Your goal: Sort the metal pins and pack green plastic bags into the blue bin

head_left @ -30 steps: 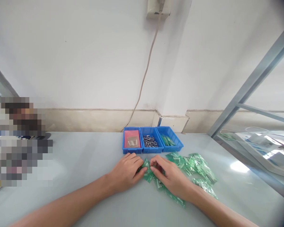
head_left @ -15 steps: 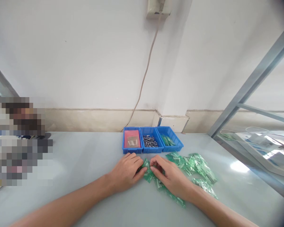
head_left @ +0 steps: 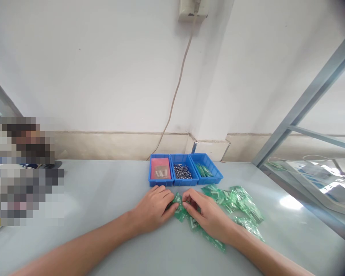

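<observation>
Both my hands rest near the middle of the table, close in front of the blue bins. A small green plastic bag (head_left: 178, 213) lies between them. My left hand (head_left: 154, 209) is closed on the bag's left side, thumb against its edge. My right hand (head_left: 205, 211) has thumb and forefinger pinched at the bag's right side; whatever is between those fingertips is too small to make out. More green bags (head_left: 211, 239) with pale pieces inside lie under and beside my right hand, partly hidden by it.
Three blue bins stand in a row: one with a red sheet and clear bag (head_left: 161, 172), one with metal pins (head_left: 182, 171), one with green bags (head_left: 204, 171). A pile of green bags (head_left: 243, 201) lies at right. A metal frame (head_left: 299, 103) rises beyond. A blurred person (head_left: 25, 142) is at left.
</observation>
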The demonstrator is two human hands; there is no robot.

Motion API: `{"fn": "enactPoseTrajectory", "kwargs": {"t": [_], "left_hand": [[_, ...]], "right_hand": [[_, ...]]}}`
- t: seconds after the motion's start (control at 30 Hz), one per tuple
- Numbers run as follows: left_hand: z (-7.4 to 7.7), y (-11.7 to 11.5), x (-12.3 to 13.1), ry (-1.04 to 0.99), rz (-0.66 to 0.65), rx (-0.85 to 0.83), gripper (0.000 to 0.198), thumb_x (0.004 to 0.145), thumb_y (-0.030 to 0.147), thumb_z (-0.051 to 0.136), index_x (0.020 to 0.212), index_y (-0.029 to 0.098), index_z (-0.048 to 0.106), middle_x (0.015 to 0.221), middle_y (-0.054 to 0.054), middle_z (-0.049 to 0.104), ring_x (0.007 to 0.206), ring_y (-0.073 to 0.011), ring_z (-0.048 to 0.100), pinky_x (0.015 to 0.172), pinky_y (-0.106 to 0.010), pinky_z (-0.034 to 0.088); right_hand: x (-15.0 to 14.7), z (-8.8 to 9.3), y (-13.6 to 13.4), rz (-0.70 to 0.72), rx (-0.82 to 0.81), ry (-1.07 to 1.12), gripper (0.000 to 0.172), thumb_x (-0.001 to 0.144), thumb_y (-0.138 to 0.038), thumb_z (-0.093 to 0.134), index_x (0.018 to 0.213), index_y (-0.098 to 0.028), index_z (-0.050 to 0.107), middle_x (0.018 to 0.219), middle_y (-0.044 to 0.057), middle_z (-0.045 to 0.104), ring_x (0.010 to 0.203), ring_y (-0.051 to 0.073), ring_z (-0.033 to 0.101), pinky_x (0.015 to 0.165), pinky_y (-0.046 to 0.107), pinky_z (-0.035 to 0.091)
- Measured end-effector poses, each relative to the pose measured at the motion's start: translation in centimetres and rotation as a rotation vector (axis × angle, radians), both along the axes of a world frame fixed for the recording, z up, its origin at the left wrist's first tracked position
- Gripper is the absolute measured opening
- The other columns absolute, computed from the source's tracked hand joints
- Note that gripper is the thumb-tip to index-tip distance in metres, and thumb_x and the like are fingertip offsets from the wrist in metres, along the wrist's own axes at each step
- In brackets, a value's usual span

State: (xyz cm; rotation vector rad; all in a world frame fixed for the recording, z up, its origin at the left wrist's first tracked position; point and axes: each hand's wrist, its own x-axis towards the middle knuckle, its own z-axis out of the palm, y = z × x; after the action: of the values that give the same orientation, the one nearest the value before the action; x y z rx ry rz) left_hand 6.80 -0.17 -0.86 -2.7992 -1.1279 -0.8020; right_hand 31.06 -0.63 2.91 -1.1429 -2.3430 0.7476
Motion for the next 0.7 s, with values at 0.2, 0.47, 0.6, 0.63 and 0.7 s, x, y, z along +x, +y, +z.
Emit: {"fn": "enactPoseTrajectory", "kwargs": {"t": [0.2,0.47,0.6,0.63,0.7], "left_hand": [[0.18,-0.07,0.04,0.003,-0.005,-0.004,0.032,0.112,0.034,0.046,0.085,0.019,0.053,0.083,-0.003,0.063,0.079,-0.0211,0.054,0.074,-0.036,0.038],[0.13,-0.14,-0.05,0.011,0.002,-0.021,0.03,0.111,0.034,0.049,0.085,0.02,0.052,0.083,-0.003,0.063,0.08,-0.0215,0.054,0.075,-0.036,0.037],[0.14,-0.1,-0.01,0.015,0.002,-0.026,0.03,0.111,0.034,0.048,0.085,0.02,0.052,0.083,-0.003,0.063,0.079,-0.0214,0.053,0.074,-0.036,0.037],[0.12,-0.08,0.0,0.013,0.002,-0.024,0.03,0.112,0.034,0.047,0.085,0.02,0.052,0.083,-0.003,0.063,0.079,-0.0214,0.053,0.074,-0.036,0.037],[0.07,-0.06,0.01,0.006,-0.001,-0.02,0.031,0.112,0.035,0.046,0.086,0.02,0.052,0.084,-0.003,0.063,0.079,-0.0214,0.053,0.074,-0.036,0.037]], "right_hand": [[-0.03,-0.02,0.05,-0.001,0.001,-0.002,0.012,0.111,-0.031,0.046,0.104,-0.026,0.055,0.094,-0.001,0.067,0.081,0.019,0.057,0.073,0.031,0.043],[-0.04,0.13,-0.02,0.0,0.007,-0.003,0.012,0.111,-0.031,0.046,0.104,-0.026,0.055,0.096,0.0,0.067,0.082,0.02,0.059,0.074,0.031,0.044],[-0.08,0.2,0.0,0.001,0.009,-0.006,0.012,0.111,-0.03,0.046,0.104,-0.026,0.055,0.097,0.0,0.068,0.084,0.02,0.06,0.074,0.031,0.044],[-0.09,0.23,-0.02,0.002,0.008,-0.007,0.012,0.111,-0.03,0.046,0.104,-0.026,0.055,0.097,0.0,0.068,0.084,0.02,0.06,0.074,0.031,0.044],[-0.1,0.27,-0.05,0.0,0.006,-0.007,0.013,0.111,-0.03,0.046,0.104,-0.026,0.055,0.097,0.001,0.069,0.084,0.02,0.061,0.074,0.032,0.045]]}}
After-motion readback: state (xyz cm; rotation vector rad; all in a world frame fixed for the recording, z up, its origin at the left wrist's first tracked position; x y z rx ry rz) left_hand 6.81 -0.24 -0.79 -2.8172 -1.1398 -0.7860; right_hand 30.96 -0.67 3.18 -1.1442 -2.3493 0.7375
